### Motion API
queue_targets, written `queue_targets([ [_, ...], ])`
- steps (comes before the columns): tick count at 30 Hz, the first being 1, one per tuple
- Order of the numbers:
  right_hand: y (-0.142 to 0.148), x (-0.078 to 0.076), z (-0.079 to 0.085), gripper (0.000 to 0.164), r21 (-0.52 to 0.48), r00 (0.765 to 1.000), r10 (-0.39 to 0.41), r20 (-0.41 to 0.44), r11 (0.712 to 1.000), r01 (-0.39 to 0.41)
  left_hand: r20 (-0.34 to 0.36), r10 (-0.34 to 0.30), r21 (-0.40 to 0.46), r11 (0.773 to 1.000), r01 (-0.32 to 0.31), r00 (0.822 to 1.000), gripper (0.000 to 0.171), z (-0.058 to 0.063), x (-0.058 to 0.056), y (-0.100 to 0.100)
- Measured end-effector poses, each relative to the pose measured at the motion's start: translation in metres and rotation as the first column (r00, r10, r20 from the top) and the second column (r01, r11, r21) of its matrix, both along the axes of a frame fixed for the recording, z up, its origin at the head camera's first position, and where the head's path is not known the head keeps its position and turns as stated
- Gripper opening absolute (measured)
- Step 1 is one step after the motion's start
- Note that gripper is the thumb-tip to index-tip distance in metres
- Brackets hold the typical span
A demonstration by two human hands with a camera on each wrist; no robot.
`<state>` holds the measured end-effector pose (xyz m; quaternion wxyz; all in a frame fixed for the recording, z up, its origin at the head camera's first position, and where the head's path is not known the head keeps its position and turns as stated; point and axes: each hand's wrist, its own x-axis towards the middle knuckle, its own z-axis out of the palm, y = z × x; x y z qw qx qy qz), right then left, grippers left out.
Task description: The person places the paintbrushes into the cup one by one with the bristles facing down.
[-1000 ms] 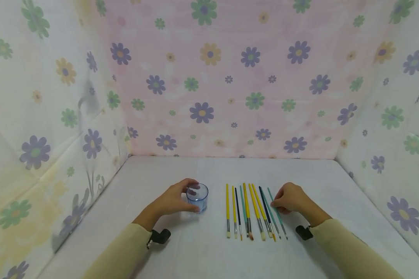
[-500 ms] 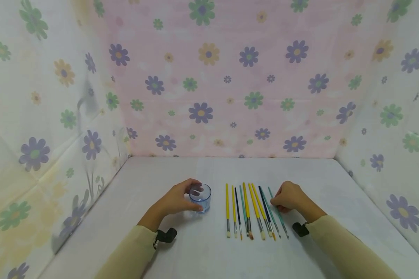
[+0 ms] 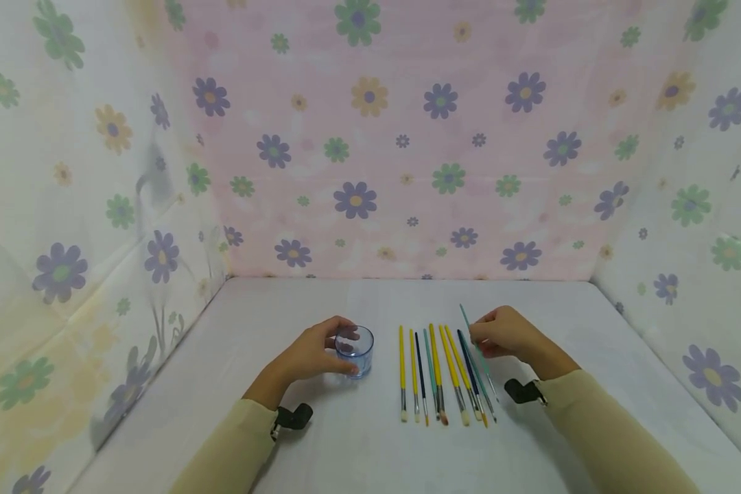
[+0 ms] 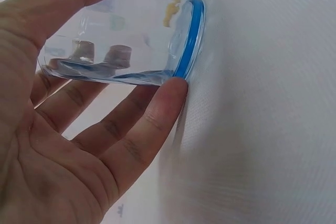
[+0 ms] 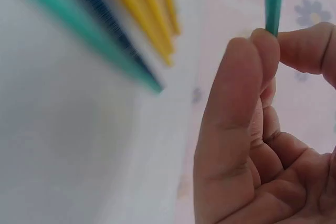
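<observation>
My left hand (image 3: 316,351) curls its thumb and fingers round a clear glass (image 3: 355,357) that stands upright on the table. In the left wrist view the glass (image 4: 121,40) shows a blue band at its base. My right hand (image 3: 508,335) pinches a thin teal paintbrush (image 3: 464,317) between thumb and fingers, its bristle end pointing down toward me. The right wrist view shows the pinched handle (image 5: 273,3) lifted off the table. Left of that hand lies a row of paintbrushes (image 3: 435,357) with yellow, dark blue and teal handles, bristles toward me.
A white cloth-covered table (image 3: 358,446) bears everything. Flower-patterned fabric walls (image 3: 407,165) enclose it at the back and both sides. A small black camera sits on each wrist, the left one (image 3: 295,416) and the right one (image 3: 521,392).
My right hand has lifted the rightmost teal paintbrush from the table and moved it slightly up and left. The left hand and glass shifted a little right, then stayed still.
</observation>
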<state>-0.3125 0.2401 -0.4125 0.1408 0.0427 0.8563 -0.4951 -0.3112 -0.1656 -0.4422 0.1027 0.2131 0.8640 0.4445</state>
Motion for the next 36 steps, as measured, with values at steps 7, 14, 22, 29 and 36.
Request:
queue_targets([
  [7, -0.024, -0.001, 0.022, 0.043, -0.069, 0.996, 0.055, -0.066, 0.996, -0.060, 0.010, 0.002, 0.011, 1.000, -0.002, 1.000, 0.081, -0.003, -0.002, 0.000],
  [14, -0.043, 0.001, 0.038, 0.040, -0.089, 0.983, 0.088, -0.159, 0.991, -0.103, 0.002, 0.020, 0.018, 1.000, -0.020, 1.000, 0.082, -0.004, -0.001, 0.001],
  [22, -0.063, 0.005, 0.050, 0.035, -0.143, 0.953, 0.083, -0.290, 0.981, -0.130, 0.017, 0.025, 0.014, 1.000, -0.025, 1.000, 0.082, -0.003, 0.000, -0.001],
  [29, -0.081, 0.009, 0.054, 0.030, -0.257, 0.932, 0.012, -0.363, 0.960, -0.112, 0.024, 0.029, 0.017, 0.999, -0.029, 0.999, 0.079, -0.003, 0.000, -0.001],
  [36, -0.098, 0.017, 0.060, 0.029, -0.327, 0.901, -0.054, -0.431, 0.939, -0.101, 0.014, 0.037, 0.009, 0.999, -0.037, 0.999, 0.078, -0.004, 0.000, 0.000],
])
